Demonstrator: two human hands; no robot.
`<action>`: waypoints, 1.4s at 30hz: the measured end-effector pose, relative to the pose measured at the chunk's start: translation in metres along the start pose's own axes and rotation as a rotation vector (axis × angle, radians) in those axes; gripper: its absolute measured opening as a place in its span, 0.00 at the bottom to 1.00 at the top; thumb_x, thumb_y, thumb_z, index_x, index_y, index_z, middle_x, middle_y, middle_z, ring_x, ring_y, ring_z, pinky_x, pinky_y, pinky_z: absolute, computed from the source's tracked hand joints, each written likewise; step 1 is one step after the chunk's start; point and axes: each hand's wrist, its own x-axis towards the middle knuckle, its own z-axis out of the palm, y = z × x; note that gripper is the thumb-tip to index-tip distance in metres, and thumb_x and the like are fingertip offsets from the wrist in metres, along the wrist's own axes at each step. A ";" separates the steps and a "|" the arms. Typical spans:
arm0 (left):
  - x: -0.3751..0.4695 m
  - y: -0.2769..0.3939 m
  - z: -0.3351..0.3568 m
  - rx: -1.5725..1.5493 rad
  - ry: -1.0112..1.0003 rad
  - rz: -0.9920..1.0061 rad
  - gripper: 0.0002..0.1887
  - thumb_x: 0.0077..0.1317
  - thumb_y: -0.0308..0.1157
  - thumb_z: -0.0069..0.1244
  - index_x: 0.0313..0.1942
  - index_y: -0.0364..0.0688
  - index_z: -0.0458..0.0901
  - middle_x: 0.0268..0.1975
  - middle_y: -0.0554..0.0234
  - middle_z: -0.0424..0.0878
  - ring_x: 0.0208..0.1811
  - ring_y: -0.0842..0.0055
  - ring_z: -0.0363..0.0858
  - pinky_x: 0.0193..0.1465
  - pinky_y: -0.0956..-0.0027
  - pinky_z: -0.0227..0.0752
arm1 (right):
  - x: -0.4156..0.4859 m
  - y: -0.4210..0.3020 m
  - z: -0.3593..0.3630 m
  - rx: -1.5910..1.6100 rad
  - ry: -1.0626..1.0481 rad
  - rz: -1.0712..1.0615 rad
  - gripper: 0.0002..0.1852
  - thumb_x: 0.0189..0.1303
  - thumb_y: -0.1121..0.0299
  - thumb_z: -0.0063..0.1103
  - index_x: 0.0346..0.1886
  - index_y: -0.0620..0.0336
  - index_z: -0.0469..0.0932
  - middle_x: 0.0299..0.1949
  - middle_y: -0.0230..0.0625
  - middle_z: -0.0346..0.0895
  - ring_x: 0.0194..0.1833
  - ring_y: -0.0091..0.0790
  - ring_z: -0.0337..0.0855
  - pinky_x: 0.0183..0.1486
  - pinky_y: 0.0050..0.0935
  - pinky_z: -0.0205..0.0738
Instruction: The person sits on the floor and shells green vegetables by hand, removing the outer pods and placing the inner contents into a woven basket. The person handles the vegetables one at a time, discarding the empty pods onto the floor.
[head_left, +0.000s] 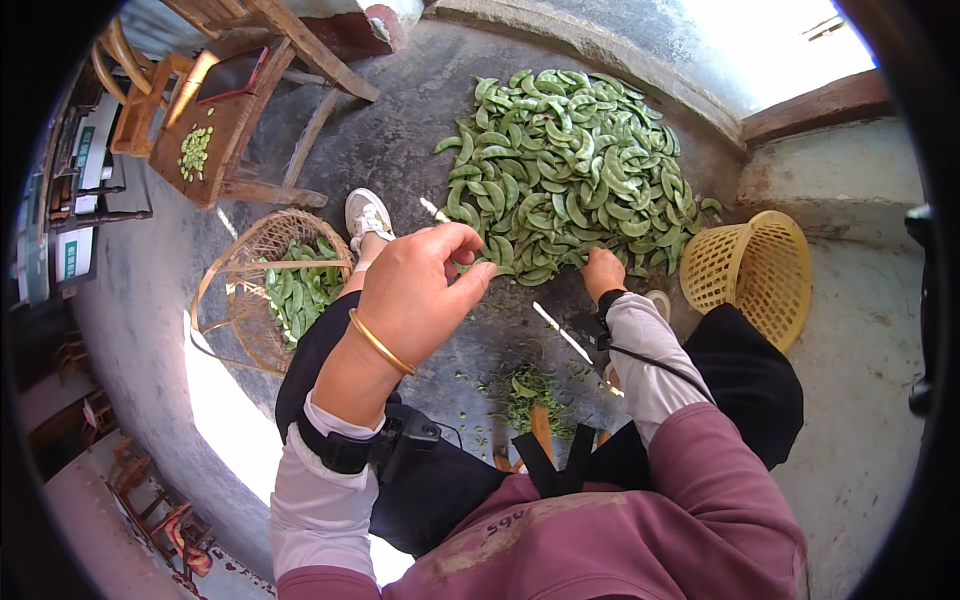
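A large heap of flat green bean pods (570, 165) lies on the concrete floor in front of me. My left hand (427, 281), with a gold bangle on its wrist, is raised left of the heap's near edge; its thumb and fingers are curled with a gap between them, and nothing shows in it. At the near edge of the heap, my right hand (602, 271) touches the pods; its fingertips are partly hidden, so a grip cannot be told. A wicker basket (244, 300) with a hoop handle holds more pods at my left. Thin green trimmings (536, 397) lie between my legs.
A yellow plastic basket (750, 277) lies tipped on its side at the right, by the wall. At the upper left, a wooden chair (217, 135) bears shelled beans (195, 152) and a tablet or phone (232, 73). A raised concrete ledge (600, 52) runs behind the heap.
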 end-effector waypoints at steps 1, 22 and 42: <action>0.002 -0.001 0.000 0.019 -0.011 -0.007 0.12 0.55 0.32 0.55 0.37 0.33 0.79 0.30 0.56 0.82 0.30 0.73 0.81 0.35 0.71 0.72 | 0.000 -0.002 -0.007 0.109 -0.089 -0.094 0.09 0.48 0.69 0.61 0.33 0.60 0.77 0.31 0.43 0.79 0.36 0.47 0.79 0.40 0.40 0.73; 0.002 0.009 0.046 0.056 -0.028 0.435 0.08 0.54 0.30 0.52 0.32 0.36 0.80 0.27 0.50 0.79 0.28 0.61 0.78 0.32 0.64 0.69 | -0.150 -0.105 -0.262 0.879 -0.223 -0.400 0.07 0.60 0.75 0.51 0.39 0.67 0.75 0.27 0.31 0.78 0.26 0.20 0.78 0.28 0.20 0.75; 0.001 0.021 0.026 -0.286 0.217 0.442 0.08 0.58 0.23 0.54 0.39 0.34 0.82 0.28 0.64 0.82 0.23 0.84 0.76 0.26 0.79 0.68 | -0.131 -0.105 -0.247 0.974 -0.225 -0.321 0.03 0.49 0.78 0.52 0.28 0.67 0.74 0.18 0.34 0.75 0.20 0.25 0.77 0.23 0.24 0.71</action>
